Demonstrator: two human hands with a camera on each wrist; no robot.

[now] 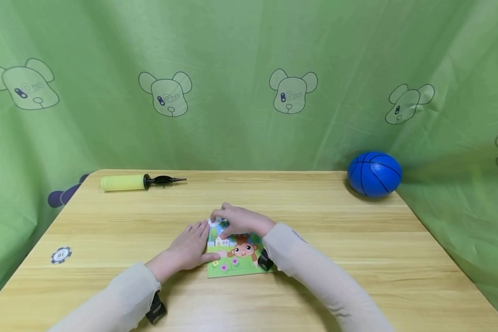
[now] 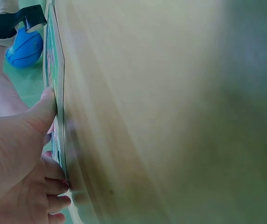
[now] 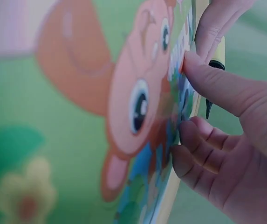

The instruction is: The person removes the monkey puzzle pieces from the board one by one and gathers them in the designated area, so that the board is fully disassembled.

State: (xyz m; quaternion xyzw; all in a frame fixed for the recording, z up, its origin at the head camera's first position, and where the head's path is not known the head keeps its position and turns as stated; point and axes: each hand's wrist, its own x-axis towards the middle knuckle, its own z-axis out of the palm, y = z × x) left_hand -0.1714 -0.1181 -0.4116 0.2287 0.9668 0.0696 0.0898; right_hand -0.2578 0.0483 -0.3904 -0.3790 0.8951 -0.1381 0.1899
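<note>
A jigsaw puzzle (image 1: 228,271) with a monkey, a small house and flowers lies on the table in front of me. My left hand (image 1: 188,246) rests at its left side, fingers extended along the edge and thumb over the picture. From the left wrist view, the left thumb (image 2: 44,109) presses the puzzle's face near its border. My right hand (image 1: 240,221) arches over the upper left part. In the right wrist view its bent fingers (image 3: 189,140) and thumb touch the picture some way apart; I cannot tell whether they pinch a puzzle piece.
A yellow hand pump (image 1: 123,182) with a black nozzle lies at the back left. At the back right sits a blue ball (image 1: 374,174). A poker chip (image 1: 61,255) is near the table's left edge. Green curtain (image 1: 240,133) hangs behind the wooden table (image 1: 356,249).
</note>
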